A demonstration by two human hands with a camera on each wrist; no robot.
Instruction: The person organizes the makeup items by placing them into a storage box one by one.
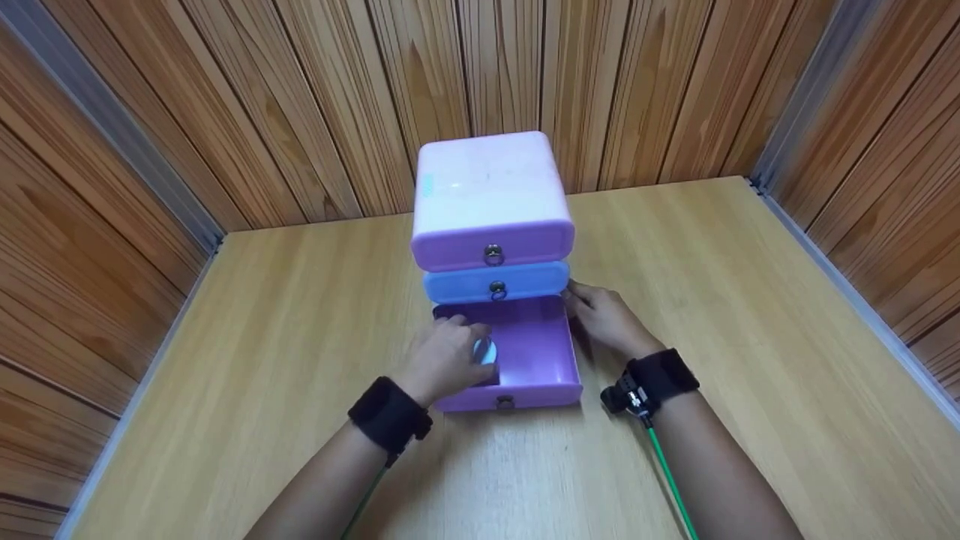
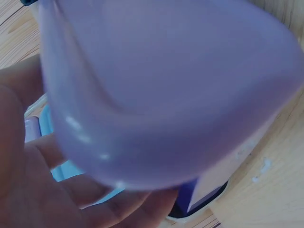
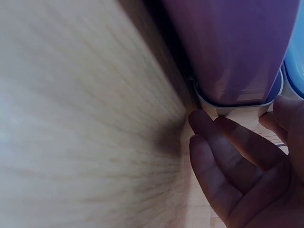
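Observation:
A small drawer cabinet (image 1: pixel 491 187) stands on the table, its lowest purple drawer (image 1: pixel 536 345) pulled far out. Over that drawer's left side, my left hand (image 1: pixel 444 356) grips a small round thing with a pale blue top (image 1: pixel 487 351); most of it is hidden by thumb and fingers, and its kind does not show. The purple drawer front (image 2: pixel 166 142) fills much of the left wrist view, past my fingers. My right hand (image 1: pixel 611 319) is at the cabinet's right side. In the right wrist view its fingers (image 3: pixel 209 166) lie loosely bent, fingertips right by the cabinet's edge.
Above the purple drawer is a blue drawer (image 1: pixel 457 286) with a ring pull, and above that a purple one (image 1: pixel 450 251). Wood-panelled walls (image 1: pixel 337 97) close off the table (image 1: pixel 300 315) at the back and both sides. A green cable (image 1: pixel 670 472) runs along my right forearm.

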